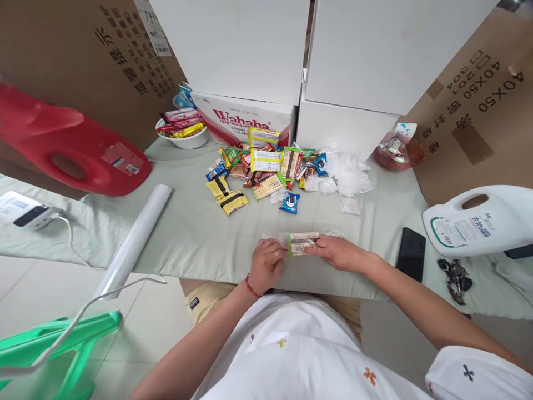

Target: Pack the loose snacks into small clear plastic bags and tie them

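Note:
A flat packaged snack bar with green ends lies near the front edge of the table, with clear plastic film around or under it. My right hand grips its right part, thumb and fingers on the wrapper. At its left end, my left hand, with a red bracelet on the wrist, has its fingers curled and pinched against the plastic. Beyond my hands lies a pile of wrapped snacks in yellow, green, red and blue. Beside the pile is a heap of crumpled clear plastic bags.
White bowl of snacks stands back left, reddish bowl back right. A red jug and a white plastic roll are left. Right are a phone, keys and a white detergent bottle. White boxes stand behind.

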`<action>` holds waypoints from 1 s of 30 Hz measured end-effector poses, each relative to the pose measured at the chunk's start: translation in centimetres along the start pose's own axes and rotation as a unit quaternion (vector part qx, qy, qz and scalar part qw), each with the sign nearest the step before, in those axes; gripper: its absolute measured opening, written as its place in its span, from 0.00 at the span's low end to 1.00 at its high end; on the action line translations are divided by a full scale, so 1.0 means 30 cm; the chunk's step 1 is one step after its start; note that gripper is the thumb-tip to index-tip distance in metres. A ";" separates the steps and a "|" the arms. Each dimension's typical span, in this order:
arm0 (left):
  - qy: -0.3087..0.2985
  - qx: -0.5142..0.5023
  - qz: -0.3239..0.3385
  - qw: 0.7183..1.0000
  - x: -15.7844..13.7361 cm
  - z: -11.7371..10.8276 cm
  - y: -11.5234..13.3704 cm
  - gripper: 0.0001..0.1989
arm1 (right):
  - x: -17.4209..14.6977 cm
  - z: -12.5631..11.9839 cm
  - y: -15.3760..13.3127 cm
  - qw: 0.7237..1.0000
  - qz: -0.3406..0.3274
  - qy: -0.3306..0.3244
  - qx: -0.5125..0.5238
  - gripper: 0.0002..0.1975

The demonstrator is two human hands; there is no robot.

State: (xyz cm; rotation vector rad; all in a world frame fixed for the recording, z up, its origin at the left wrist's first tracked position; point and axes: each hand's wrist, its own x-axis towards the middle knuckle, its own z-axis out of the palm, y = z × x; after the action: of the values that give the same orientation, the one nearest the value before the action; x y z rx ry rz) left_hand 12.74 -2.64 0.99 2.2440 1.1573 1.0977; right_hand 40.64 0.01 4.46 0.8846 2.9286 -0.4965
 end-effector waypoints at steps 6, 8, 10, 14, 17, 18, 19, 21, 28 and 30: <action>0.150 0.078 -0.293 0.941 0.053 -0.067 -0.066 0.17 | 0.009 0.003 -0.006 1.000 0.006 -0.012 -0.013 0.32; 0.021 0.129 -0.294 0.947 0.080 -0.058 -0.067 0.19 | 0.009 0.003 -0.009 1.000 0.011 -0.015 -0.017 0.31; -0.096 0.162 -0.258 0.948 0.085 -0.055 -0.053 0.14 | 0.009 0.006 -0.010 1.000 0.016 -0.014 -0.014 0.31; -0.166 0.127 -0.262 0.942 0.079 -0.087 -0.001 0.03 | 0.015 0.015 -0.006 1.000 0.018 -0.009 0.001 0.30; -0.151 0.047 -0.306 0.939 0.121 -0.077 0.053 0.04 | 0.027 0.021 -0.004 1.000 0.011 -0.003 0.011 0.29; -0.150 0.021 -0.306 0.940 0.143 -0.057 0.073 0.03 | 0.033 0.024 -0.004 1.000 0.009 -0.002 0.012 0.28; -0.154 0.000 -0.301 0.941 0.165 -0.030 0.092 0.03 | 0.039 0.027 -0.006 1.000 0.007 -0.001 0.012 0.27; -0.182 -0.017 -0.299 0.936 0.205 0.037 0.125 0.02 | 0.046 0.033 -0.012 1.000 0.008 0.008 0.017 0.27; -0.201 0.046 -0.253 0.945 0.196 0.137 0.165 0.15 | -0.098 0.000 -0.006 0.961 0.037 0.156 0.226 0.15; -0.221 0.078 -0.231 0.944 0.183 0.130 0.170 0.16 | -0.148 -0.004 0.026 0.900 0.197 0.281 0.268 0.18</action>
State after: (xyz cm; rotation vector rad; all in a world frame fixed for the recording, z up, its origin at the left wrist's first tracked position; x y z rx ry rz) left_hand 20.34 -1.13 4.35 2.0203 1.4900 0.3082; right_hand 44.79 -1.69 4.92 1.9272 2.9546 -1.2231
